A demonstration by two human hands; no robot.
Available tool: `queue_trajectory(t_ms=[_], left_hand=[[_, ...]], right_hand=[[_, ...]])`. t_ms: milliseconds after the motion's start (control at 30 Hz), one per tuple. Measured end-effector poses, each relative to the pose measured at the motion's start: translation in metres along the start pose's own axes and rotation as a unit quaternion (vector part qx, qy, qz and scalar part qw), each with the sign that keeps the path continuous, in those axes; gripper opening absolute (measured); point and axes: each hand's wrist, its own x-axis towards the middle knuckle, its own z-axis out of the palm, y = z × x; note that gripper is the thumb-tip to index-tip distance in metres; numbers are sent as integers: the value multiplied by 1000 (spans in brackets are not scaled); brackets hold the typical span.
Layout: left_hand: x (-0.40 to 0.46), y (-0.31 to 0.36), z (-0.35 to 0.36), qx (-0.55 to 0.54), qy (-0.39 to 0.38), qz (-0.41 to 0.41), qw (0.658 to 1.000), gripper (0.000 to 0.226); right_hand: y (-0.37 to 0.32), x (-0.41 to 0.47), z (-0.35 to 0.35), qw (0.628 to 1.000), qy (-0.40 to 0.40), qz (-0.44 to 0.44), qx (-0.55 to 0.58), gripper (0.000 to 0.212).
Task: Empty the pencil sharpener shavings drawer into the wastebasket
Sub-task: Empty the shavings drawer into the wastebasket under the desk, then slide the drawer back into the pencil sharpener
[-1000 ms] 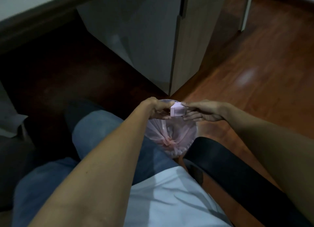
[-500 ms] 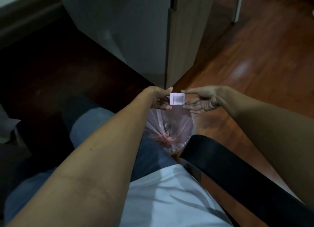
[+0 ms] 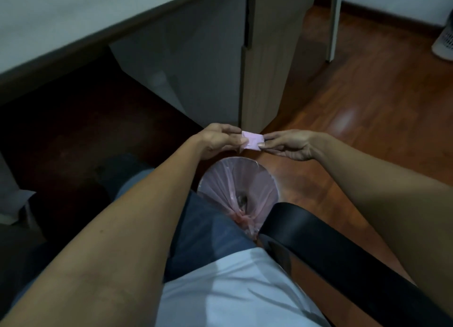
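Both hands have risen away from the wastebasket [image 3: 266,179] since a moment ago, so the small pink sharpener [image 3: 252,140] now sits higher in the view, beyond the bin's far rim rather than directly over its mouth. Its face has turned too — the pale square window seen earlier no longer shows, only a flat, matte pink side with soft corners.

The left hand [image 3: 218,140] pinches the box's left end, fingers curled narrow around it, thumb on top. The right hand [image 3: 288,144] pinches the right end between thumb and fingertips, the other fingers stretched out beneath. Whether the drawer is pulled out or seated cannot be told; the box reads as one blurred block.

Below, the round bin is lined with a thin, translucent pink plastic bag, creased in folds that run down to a gathered knot near the bottom, with a small dark scrap lying there. It stands on glossy reddish wood-plank floor [image 3: 367,101], just beside the person's denim-clad knee [image 3: 196,226] and a smooth black chair arm [image 3: 331,248]. Behind the hands stands a pale, matte cabinet [image 3: 208,57] — flat panels, sharp corner.
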Motion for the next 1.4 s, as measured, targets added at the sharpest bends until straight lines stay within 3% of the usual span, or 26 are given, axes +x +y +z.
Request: queue_trajectory(t_ms=[167,333,567,767,933,1167,1400], left_hand=[[-10,25,-2,50,-6,93,994,55],[-24,64,-1,84,-17,171,982,43],[-55,143,-1,145,11,270,952,52],[-101,220,-17,167,63,356,917,53],[-126,254,-41,166,72,373,910,49],[-188,300,-117,173,145,397,890,48],[-251,302,-199,152,234,402,872,46]], right_hand=[[-31,-21,-7,997,33,-67,21,41],[-76,-54,-9,985,27,-139,100,57],[-145,-98,-18,963,37,-246,104,64],[-233,-137,-2,939,16,-327,108,50],[-279,-143,15,934,-18,-347,84,63],[-368,-139,89,906,-91,-412,24,47],[-423,-116,183,881,-161,-444,-5,45]])
